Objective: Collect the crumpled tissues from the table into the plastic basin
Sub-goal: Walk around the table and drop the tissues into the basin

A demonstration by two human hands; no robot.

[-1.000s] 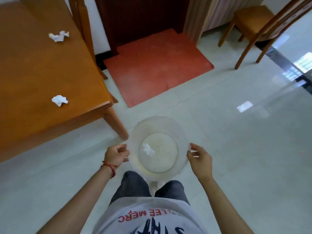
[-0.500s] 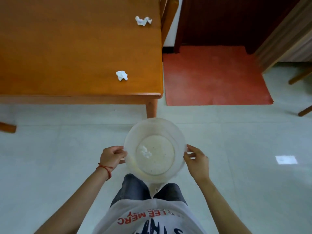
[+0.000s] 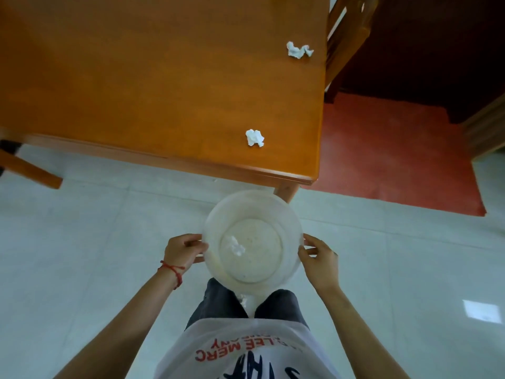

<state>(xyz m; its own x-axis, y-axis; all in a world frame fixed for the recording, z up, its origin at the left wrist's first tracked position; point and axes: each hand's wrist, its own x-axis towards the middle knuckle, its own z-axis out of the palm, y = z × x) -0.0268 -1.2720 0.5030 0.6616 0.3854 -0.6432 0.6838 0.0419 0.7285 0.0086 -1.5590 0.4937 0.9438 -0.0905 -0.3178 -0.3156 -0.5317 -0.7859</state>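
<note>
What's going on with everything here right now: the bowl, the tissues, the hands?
Plastic basin: held level above the floor, one tissue inside.
Tissue in basin: crumpled, lying on the bottom.
Near tissue: crumpled, on the table.
Far tissue: crumpled, near the table's far edge.
Left hand: grips the basin's rim.
Right hand: grips the opposite rim.

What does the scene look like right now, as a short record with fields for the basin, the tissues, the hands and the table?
basin: translucent plastic basin, held above the floor just short of the table's near corner
tissue in basin: one, on the bottom
tissues on table: two, the near tissue by the front edge, the far tissue by the right edge
left hand: grips the basin's left rim
right hand: grips the right rim
table: wooden table
</note>
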